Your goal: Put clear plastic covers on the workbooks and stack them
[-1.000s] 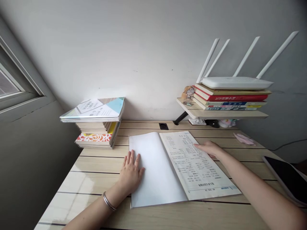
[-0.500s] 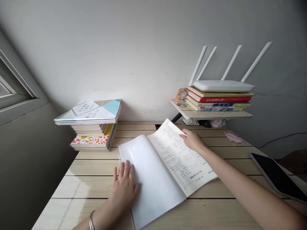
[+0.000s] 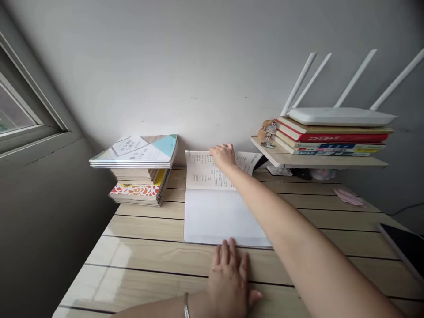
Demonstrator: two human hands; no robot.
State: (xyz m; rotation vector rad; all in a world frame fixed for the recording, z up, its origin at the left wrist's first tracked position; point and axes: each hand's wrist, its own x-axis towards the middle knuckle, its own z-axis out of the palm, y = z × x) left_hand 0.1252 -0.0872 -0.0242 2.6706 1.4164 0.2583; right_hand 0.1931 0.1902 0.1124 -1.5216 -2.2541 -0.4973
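An open book [image 3: 212, 212] lies on the wooden table, its fold running left to right. The blank white side is nearer me, and the printed page [image 3: 200, 170] rises slightly on the far side, close to the wall. My right hand [image 3: 223, 158] reaches across the book and grips the printed side at its far edge, fingers curled over it. Part of the text is covered by that hand and forearm. My left hand [image 3: 229, 276], with a bracelet at the wrist, rests flat on the table, fingers spread, fingertips at the book's near edge.
At the left stands a stack of books [image 3: 139, 176]. A small raised shelf [image 3: 318, 161] at the right carries more books [image 3: 334, 137] and a white router [image 3: 341, 115]. A pink cloth-like item [image 3: 349, 197] and a dark tablet [image 3: 402, 247] lie on the right side.
The book has turned anticlockwise, so its printed side now faces the wall. My right hand has moved left and away with it; my left hand has shifted right, off the blank side.
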